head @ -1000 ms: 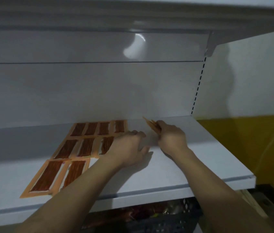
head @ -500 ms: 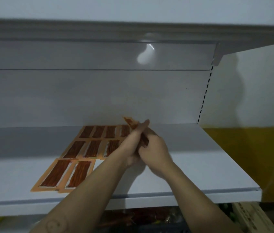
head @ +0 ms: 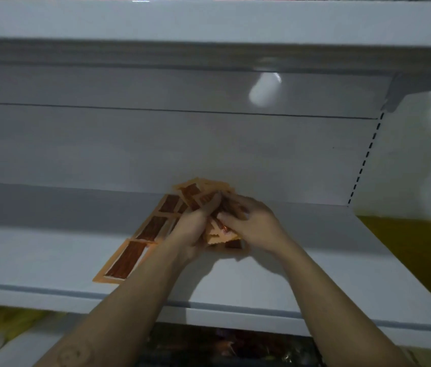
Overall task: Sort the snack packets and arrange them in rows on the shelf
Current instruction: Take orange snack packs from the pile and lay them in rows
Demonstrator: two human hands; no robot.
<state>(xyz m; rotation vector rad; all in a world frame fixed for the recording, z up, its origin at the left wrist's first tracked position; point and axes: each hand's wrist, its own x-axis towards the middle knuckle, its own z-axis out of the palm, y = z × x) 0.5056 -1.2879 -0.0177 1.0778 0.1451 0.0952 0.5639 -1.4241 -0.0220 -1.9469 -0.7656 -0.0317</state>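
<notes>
- Bunch of snack packets [head: 203, 193]: orange-edged, dark brown windows, fanned and overlapping, held above the middle of the shelf [head: 314, 260] between both hands. Count in the bunch unclear; edges blurred.
- Left hand [head: 191, 229]: fingers curled round the left side of the bunch, fingertips up against the packet faces. Closed on the packets.
- Right hand [head: 251, 223]: fingers laid across the right and lower part of the bunch, thumb side toward the left hand. Also closed on the packets. The two hands touch or nearly touch at the bunch.
- Zigzag-cut packet ends [head: 222, 235] stick out below the hands, just above the shelf surface.
- Laid-out packets [head: 127, 260]: flat on the shelf to the left of the hands, set in rows running from the front edge toward the back panel. Nearest one lies by the front lip; others [head: 153, 227] further back, partly hidden behind the left hand and forearm.
- Shelf: white, bare to the right of the hands; shadow of the hands falls on it below them.
- Back panel [head: 156, 149]: pale grey, with a light reflection [head: 264, 88] upper right.
- Upper shelf [head: 209, 19] overhead.
- Below the shelf front: dark goods [head: 222, 345], too dim to identify.
- Yellow wall [head: 420, 247] at far right.
</notes>
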